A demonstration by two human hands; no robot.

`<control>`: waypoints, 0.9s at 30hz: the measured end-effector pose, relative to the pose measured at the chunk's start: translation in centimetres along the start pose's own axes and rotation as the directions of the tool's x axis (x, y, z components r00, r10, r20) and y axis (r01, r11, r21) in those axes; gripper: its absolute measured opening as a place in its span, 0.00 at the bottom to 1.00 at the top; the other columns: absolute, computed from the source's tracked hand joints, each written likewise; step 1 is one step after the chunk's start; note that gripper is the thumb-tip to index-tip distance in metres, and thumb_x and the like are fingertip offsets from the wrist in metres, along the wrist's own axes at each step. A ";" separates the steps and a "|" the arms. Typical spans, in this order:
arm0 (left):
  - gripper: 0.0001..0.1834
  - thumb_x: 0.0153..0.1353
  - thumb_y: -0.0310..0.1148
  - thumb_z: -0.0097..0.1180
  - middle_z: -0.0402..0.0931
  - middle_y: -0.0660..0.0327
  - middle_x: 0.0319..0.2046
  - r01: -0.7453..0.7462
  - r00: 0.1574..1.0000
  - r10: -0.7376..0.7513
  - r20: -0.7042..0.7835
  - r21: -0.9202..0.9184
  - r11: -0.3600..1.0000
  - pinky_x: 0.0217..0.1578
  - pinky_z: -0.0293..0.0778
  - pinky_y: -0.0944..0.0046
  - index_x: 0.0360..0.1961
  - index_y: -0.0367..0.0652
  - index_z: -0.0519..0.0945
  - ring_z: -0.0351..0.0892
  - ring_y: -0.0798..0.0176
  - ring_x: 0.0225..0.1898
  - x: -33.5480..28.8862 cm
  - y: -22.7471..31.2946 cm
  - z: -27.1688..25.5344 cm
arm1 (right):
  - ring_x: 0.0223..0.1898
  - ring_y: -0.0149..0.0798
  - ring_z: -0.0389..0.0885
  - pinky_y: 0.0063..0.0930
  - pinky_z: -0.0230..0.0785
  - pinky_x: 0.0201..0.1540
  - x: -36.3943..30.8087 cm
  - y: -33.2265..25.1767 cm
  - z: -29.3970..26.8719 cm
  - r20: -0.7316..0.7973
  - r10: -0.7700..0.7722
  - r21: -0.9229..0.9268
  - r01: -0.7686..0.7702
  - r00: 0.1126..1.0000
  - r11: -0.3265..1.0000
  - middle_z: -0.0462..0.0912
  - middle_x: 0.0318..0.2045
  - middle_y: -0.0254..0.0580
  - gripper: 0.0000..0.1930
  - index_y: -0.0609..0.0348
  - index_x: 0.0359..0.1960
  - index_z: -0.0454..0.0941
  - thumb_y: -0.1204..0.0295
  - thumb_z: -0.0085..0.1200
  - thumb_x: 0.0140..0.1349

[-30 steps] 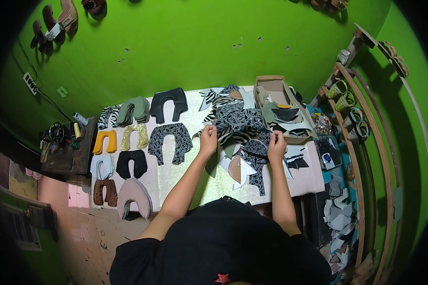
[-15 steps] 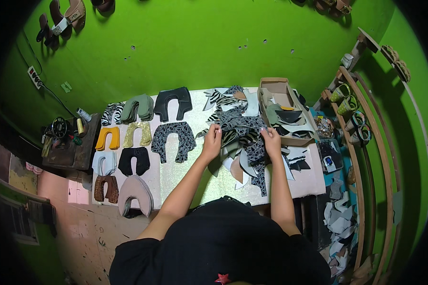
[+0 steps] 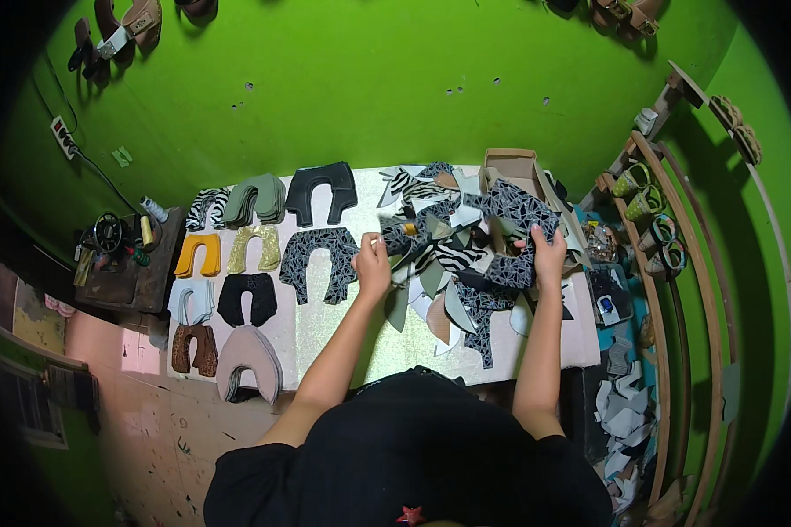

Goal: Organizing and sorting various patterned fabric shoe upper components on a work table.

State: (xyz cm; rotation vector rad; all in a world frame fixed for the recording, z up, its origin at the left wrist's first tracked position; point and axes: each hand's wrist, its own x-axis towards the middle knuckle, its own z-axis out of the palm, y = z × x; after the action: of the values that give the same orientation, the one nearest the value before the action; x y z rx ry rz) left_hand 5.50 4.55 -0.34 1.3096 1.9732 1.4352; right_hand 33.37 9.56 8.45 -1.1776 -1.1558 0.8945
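Observation:
My right hand [image 3: 549,256] grips a curved grey-and-black patterned shoe-upper piece [image 3: 523,208], raised over the right part of the table. Closer to the middle, my left hand [image 3: 373,265] is closed, with a smaller, blurred patterned scrap [image 3: 399,239] at its fingers. Beneath and between the hands lies a loose heap of cut material, including zebra-striped pieces [image 3: 453,255], green pieces and white pieces. Just left of my left hand, a U-shaped patterned upper piece [image 3: 297,268] rests flat on the table.
Stacks of U-shaped pieces cover the table's left side, among them black [image 3: 301,193], green [image 3: 253,204], yellow [image 3: 185,256] and beige [image 3: 235,358]. An open cardboard box [image 3: 510,158] stands behind my right hand. A wooden shoe rack [image 3: 677,263] is at right, a sewing machine [image 3: 108,235] at left.
My hands have moved apart: the left went leftward, the right went rightward with the patterned upper piece. The heap between them shows more of its pieces.

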 end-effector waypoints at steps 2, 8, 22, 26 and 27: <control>0.10 0.63 0.38 0.39 0.67 0.64 0.12 0.018 1.000 -0.018 0.003 0.003 1.000 0.39 0.55 0.59 0.36 0.43 0.68 0.68 0.59 0.20 0.3 0.0 -0.2 | 0.22 0.34 0.78 0.24 0.71 0.25 -0.1 -0.5 -0.2 0.016 0.105 0.121 -0.106 0.994 0.987 0.78 0.28 0.39 0.08 0.63 0.38 0.69 0.74 0.49 0.58; 0.09 0.60 0.33 0.47 0.75 0.61 0.20 0.132 0.986 -0.090 0.140 -0.330 0.935 0.28 0.63 0.67 0.39 0.41 0.66 0.69 0.70 0.22 0.6 0.5 0.1 | 0.36 0.43 0.78 0.38 0.74 0.38 -1.0 1.5 1.7 0.392 0.243 0.594 -0.446 0.887 0.669 0.76 0.36 0.47 0.12 0.68 0.42 0.67 0.74 0.49 0.58; 0.08 0.57 0.27 0.51 0.76 0.58 0.25 -0.039 0.951 0.194 0.242 -0.526 0.850 0.28 0.66 0.73 0.35 0.35 0.68 0.71 0.73 0.27 -2.4 2.9 1.8 | 0.26 0.29 0.76 0.21 0.69 0.28 -3.5 3.3 6.1 0.297 0.393 0.155 -0.449 0.871 0.880 0.79 0.29 0.39 0.09 0.66 0.33 0.75 0.79 0.57 0.50; 0.08 0.57 0.27 0.50 0.75 0.58 0.26 -0.082 0.971 0.183 0.151 -0.511 0.856 0.30 0.66 0.73 0.35 0.36 0.67 0.71 0.73 0.28 -2.1 3.3 2.0 | 0.25 0.28 0.75 0.23 0.69 0.29 -2.7 3.5 4.7 0.081 0.309 0.255 -0.319 0.948 0.913 0.79 0.28 0.39 0.08 0.67 0.32 0.74 0.79 0.57 0.50; 0.07 0.58 0.27 0.50 0.75 0.59 0.26 -0.117 0.979 0.187 0.080 -0.528 0.841 0.30 0.66 0.73 0.34 0.36 0.67 0.70 0.73 0.29 -1.9 3.0 2.1 | 0.27 0.28 0.75 0.23 0.68 0.32 -2.3 3.2 4.0 0.025 0.291 0.255 -0.288 0.956 0.923 0.78 0.29 0.39 0.07 0.66 0.32 0.74 0.79 0.57 0.50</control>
State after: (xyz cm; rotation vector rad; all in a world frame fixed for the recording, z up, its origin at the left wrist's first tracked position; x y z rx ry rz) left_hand 9.36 4.28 1.08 1.2783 1.2794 1.7499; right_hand 29.16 8.84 4.85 -1.1536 -0.8344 1.2215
